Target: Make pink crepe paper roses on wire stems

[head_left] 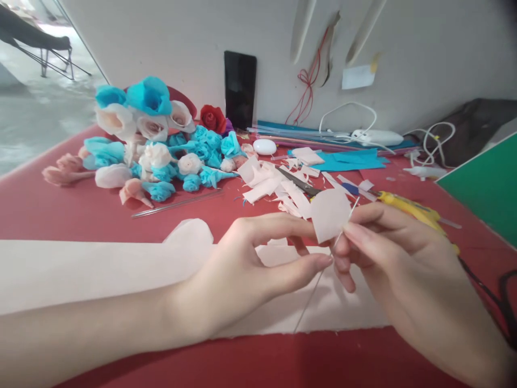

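A pale pink paper petal (330,214) stands upright between my two hands, its right edge against a thin stick (307,310). My right hand (398,245) pinches the stick near its upper end, beside the petal's edge. My left hand (258,269) reaches in from the left, the index finger going behind the petal and the thumb tip at the stick just below it. Beneath the hands lies a wide pale paper strip (100,272). Another cut petal piece (189,231) rests at the strip's far edge.
Blue, white and pink paper flowers (161,156) pile up at the back left. Paper scraps (270,183) partly cover dark scissors (299,181). A yellow-handled tool (407,208) lies right. A black phone (240,89) leans on the wall. A green board (484,183) stands at right.
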The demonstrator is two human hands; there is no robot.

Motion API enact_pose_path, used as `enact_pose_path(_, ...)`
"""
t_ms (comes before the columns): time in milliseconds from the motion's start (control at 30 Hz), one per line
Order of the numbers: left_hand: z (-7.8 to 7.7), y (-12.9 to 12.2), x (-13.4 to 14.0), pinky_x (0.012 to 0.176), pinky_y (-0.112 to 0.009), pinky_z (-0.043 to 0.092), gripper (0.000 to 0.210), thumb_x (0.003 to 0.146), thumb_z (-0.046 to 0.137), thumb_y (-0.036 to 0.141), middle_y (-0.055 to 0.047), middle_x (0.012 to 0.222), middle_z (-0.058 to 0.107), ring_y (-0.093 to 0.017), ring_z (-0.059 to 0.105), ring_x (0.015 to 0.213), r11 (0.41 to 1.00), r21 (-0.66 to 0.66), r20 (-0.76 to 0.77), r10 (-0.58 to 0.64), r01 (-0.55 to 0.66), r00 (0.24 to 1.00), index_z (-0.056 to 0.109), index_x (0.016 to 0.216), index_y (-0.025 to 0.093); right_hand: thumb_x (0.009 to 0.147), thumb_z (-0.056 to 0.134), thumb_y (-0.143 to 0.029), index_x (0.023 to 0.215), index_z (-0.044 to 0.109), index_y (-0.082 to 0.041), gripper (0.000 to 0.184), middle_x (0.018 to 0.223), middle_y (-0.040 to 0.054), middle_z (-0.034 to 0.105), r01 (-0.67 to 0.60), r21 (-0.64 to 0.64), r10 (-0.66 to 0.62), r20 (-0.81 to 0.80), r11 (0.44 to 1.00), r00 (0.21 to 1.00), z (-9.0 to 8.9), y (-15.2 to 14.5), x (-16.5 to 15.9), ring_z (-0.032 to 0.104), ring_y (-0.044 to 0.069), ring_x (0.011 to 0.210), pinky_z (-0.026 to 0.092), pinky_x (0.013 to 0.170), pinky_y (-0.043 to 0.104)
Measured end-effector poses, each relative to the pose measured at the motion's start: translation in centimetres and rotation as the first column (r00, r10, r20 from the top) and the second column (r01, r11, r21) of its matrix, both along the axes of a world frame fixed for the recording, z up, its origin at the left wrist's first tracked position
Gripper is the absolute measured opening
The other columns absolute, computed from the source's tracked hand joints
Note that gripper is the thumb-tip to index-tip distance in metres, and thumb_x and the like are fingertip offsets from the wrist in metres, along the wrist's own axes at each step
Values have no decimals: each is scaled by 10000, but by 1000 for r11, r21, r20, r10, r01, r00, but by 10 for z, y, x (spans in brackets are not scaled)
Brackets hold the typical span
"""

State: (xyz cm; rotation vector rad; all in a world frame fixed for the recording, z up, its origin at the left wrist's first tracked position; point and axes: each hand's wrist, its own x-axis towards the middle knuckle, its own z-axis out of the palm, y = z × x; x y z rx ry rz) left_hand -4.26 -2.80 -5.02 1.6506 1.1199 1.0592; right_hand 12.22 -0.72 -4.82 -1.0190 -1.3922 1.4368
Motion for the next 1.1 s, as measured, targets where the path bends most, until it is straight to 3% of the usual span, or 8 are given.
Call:
enact_pose_path(167, -2, 0, 3, 650, -132, 471, 56, 733, 650, 236, 61, 692, 697, -74, 628, 671, 998, -58, -3, -13, 13, 1000, 667, 718, 185, 712, 681, -252, 680, 650, -243, 45, 588, -41, 549, 97, 16, -97, -4, 995, 995, -7, 1, 0, 515, 36, 540, 437, 502, 71)
enact_pose_path(333, 1, -2, 3, 559, -105, 447, 147, 763, 606, 219, 78, 530, 636, -40, 580, 533, 987, -158, -35, -19, 13, 999, 649, 629, 180, 711, 681, -264, 692, 663, -251, 29, 596, -43, 553, 43, -37, -44, -35, 998, 998, -8, 0, -2, 516, 33, 549, 437, 513, 65)
enact_pose_path(700, 5, 0, -1, 549, -107, 436, 151, 769, 586, 217, 65, 581, 632, -44, 565, 566, 993, -112, -46, -49, 44, 998, 639, 634, 175, 706, 649, -268, 692, 648, -251, 22, 616, -22, 561, 21, 63, -33, 198, 998, 980, 1, 3, 5, 497, 66, 531, 411, 447, 115)
enact_pose_path(967, 3, 2, 0, 505, -84, 423, 112, 741, 593, 169, 79, 564, 616, -29, 546, 533, 993, -105, -40, -62, 57, 997, 633, 637, 177, 681, 648, -297, 668, 616, -221, 83, 595, -20, 529, 51, 29, -57, 253, 998, 966, 3, 3, 4, 482, 70, 498, 407, 418, 127)
enact_pose_path(1100, 3, 1, -1, 596, -118, 467, 48, 745, 602, 195, 61, 654, 640, -58, 580, 625, 997, -41, -57, -65, 63, 996, 633, 715, 173, 699, 617, -248, 660, 593, -211, 59, 610, -20, 535, 38, 48, -49, 262, 998, 964, 4, 0, 5, 503, 78, 540, 431, 453, 128)
